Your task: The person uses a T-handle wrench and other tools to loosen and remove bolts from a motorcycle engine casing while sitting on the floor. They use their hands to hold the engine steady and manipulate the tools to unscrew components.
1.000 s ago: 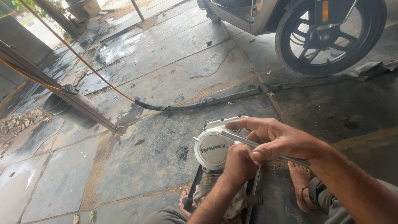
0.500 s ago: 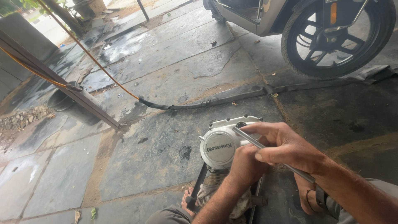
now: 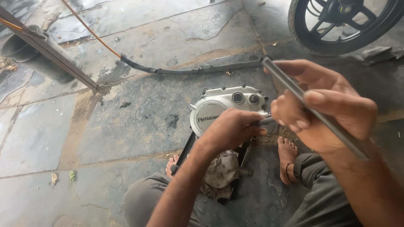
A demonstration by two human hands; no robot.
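Floor (image 3: 126, 126) of wet stone slabs, wheel (image 3: 336, 25) at top right. Engine (image 3: 223, 111) sits between the person's 2 feet, closer in view than 1 second ago. Right hand (image 3: 324, 109), raised since then, is closed around a rod (image 3: 315, 113); left hand (image 3: 231, 130) grips the engine's right side, steadying it.

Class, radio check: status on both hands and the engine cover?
Left hand on silver engine cover. Right hand grips long metal rod. Cover upright on stone floor; nothing blocking.
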